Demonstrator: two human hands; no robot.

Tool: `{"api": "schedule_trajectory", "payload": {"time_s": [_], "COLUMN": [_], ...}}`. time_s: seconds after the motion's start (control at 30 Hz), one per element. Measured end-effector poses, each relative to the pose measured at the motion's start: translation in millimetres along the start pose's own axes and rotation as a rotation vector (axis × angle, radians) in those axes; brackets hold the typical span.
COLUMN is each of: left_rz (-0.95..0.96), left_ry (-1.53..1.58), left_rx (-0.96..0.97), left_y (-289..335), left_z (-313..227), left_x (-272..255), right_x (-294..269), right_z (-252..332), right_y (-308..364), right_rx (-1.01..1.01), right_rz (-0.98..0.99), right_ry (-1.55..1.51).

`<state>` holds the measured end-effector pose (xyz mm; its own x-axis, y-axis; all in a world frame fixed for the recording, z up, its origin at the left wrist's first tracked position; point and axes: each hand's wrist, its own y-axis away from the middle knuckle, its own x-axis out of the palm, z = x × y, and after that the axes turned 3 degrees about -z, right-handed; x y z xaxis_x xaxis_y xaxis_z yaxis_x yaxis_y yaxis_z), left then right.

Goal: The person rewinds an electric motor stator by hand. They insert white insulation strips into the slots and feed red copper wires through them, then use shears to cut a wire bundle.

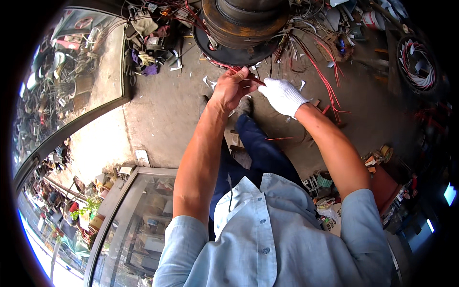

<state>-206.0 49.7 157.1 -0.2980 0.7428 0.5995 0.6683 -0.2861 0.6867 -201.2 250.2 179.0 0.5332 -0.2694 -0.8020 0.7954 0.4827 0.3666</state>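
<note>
My bare left hand (231, 88) is closed on a bundle of thin red wires (224, 65), with the thumb pressed on top. Close beside it on the right, my right hand (282, 95) wears a white knit glove. Its fingers are closed on the end of the same bundle, which looks darker between the two hands. Just beyond the hands stands a large round metal motor-like body (245, 36), dark with a rusty band, on a black disc (232, 58). The gloved fingertips are partly hidden.
Long red wires (321, 71) trail from the round body to the right. White scraps (208, 82) lie on the concrete floor (165, 105). Rags and tools (146, 52) are heaped far left. A glass cabinet (138, 220) stands near left. A ring holding wire coils (417, 64) is far right.
</note>
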Motion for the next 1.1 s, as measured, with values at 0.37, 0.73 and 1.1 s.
{"api": "schedule_trajectory", "payload": {"time_s": [0.37, 0.73, 1.1], "left_rz": [-0.065, -0.223, -0.032], "left_ry": [-0.019, -0.341, -0.221], "left_rx": [0.025, 0.095, -0.046], "left_y": [-3.8, 30.0, 57.9], "left_z": [3.9, -3.9, -16.4], "left_x": [-0.9, 1.8, -36.5], "right_x": [-5.0, -7.5, -21.8], "right_z": [18.5, 32.8, 90.8], "right_y": [8.4, 14.1, 2.8], "right_rx": [-0.014, -0.221, -0.3], "right_rz": [-0.185, -0.217, -0.011], "right_ry": [-0.223, 0.057, -0.002]}}
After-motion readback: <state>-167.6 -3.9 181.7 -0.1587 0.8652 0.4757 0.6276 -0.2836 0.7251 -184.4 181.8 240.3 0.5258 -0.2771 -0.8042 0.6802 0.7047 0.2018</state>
